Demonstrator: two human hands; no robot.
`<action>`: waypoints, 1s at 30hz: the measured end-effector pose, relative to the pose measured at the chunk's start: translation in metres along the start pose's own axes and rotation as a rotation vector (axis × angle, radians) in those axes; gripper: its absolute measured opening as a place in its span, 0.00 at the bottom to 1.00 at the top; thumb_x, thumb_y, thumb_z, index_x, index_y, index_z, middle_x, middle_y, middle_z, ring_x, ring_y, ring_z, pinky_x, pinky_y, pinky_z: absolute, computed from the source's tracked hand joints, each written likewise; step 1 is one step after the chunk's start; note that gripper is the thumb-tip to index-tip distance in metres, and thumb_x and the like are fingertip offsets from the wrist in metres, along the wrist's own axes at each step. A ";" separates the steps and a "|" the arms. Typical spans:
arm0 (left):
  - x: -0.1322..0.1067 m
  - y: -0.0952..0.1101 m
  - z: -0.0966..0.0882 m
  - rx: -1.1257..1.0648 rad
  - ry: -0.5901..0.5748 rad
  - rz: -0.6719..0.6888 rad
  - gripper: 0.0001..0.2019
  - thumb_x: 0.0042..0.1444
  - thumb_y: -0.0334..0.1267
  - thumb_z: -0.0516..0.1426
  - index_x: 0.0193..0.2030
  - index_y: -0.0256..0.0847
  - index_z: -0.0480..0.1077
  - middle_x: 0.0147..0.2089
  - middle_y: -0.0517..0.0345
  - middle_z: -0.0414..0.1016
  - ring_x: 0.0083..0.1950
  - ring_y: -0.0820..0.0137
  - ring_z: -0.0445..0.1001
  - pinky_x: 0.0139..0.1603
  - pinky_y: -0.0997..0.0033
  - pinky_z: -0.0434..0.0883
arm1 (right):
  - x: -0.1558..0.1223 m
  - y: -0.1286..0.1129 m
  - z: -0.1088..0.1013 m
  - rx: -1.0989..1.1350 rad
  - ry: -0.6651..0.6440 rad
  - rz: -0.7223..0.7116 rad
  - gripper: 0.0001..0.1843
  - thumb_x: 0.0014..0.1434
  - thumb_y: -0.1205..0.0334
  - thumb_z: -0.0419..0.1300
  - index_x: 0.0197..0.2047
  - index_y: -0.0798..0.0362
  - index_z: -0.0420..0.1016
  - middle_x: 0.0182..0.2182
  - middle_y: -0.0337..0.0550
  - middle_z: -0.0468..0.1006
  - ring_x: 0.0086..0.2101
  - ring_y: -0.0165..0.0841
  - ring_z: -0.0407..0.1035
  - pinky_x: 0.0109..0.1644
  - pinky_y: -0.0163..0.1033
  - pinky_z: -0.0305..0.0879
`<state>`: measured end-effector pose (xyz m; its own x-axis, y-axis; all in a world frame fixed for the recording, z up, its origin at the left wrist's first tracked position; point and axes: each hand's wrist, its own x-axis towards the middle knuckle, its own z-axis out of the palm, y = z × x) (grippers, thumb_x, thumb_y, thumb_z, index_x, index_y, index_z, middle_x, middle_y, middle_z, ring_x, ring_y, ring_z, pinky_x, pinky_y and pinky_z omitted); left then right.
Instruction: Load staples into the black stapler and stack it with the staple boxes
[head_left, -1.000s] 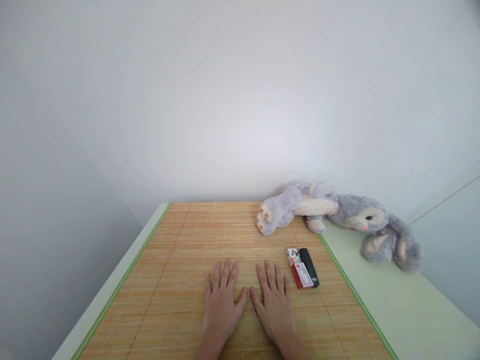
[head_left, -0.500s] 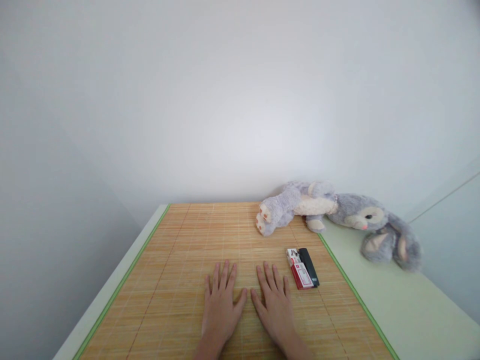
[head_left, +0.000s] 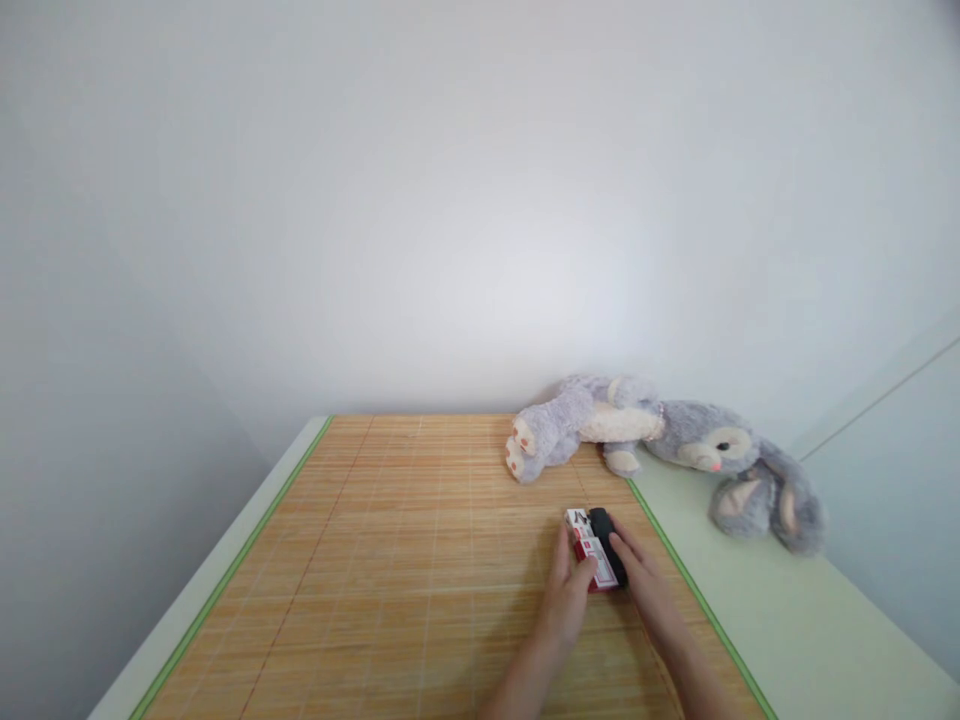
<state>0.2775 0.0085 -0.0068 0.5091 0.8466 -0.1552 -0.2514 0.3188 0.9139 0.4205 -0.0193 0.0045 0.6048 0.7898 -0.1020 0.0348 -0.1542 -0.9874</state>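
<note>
Box (head_left: 590, 547) with illegible print, fingers (head_left: 561, 556) partly hidden

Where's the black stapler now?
In the head view, the black stapler is right of centre over the bamboo mat, between the red-and-white box and the right hand.

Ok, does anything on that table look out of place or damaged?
Mainly the grey plush rabbit: it sprawls by the wall, feet on the bamboo mat but head and ears past its green edge. The partly covered red-and-white box and black item show no visible damage.
</note>
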 end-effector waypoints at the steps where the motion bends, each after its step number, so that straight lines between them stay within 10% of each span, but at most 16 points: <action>1: 0.005 0.002 0.000 -0.014 0.006 -0.001 0.49 0.55 0.53 0.61 0.78 0.40 0.43 0.79 0.51 0.50 0.78 0.59 0.50 0.75 0.66 0.54 | -0.002 0.004 0.009 0.004 -0.016 0.002 0.40 0.56 0.37 0.63 0.65 0.53 0.73 0.62 0.52 0.76 0.62 0.48 0.69 0.70 0.54 0.59; 13: -0.073 0.047 -0.157 0.135 0.370 -0.008 0.35 0.61 0.56 0.55 0.73 0.47 0.60 0.75 0.54 0.59 0.77 0.54 0.56 0.78 0.50 0.51 | -0.111 0.026 0.187 -0.015 -0.204 -0.159 0.35 0.63 0.46 0.59 0.70 0.51 0.66 0.67 0.50 0.70 0.65 0.45 0.64 0.72 0.53 0.58; 23: -0.082 0.040 -0.155 0.668 0.461 0.201 0.37 0.55 0.36 0.58 0.73 0.41 0.58 0.77 0.50 0.57 0.77 0.60 0.54 0.79 0.57 0.49 | -0.057 0.015 0.125 -0.233 -0.037 -0.352 0.25 0.62 0.51 0.59 0.60 0.49 0.76 0.54 0.49 0.78 0.54 0.46 0.72 0.63 0.52 0.66; 30: -0.066 0.057 -0.201 0.877 0.564 0.181 0.32 0.63 0.39 0.54 0.73 0.38 0.57 0.70 0.43 0.67 0.68 0.56 0.70 0.69 0.50 0.67 | -0.052 0.021 0.115 -0.256 -0.082 -0.422 0.24 0.65 0.49 0.57 0.61 0.48 0.75 0.56 0.49 0.76 0.56 0.44 0.70 0.66 0.52 0.63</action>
<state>0.0640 0.0564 -0.0199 0.0107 0.9979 0.0642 0.5116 -0.0607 0.8571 0.2984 0.0051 -0.0245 0.4312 0.8575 0.2806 0.4636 0.0563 -0.8843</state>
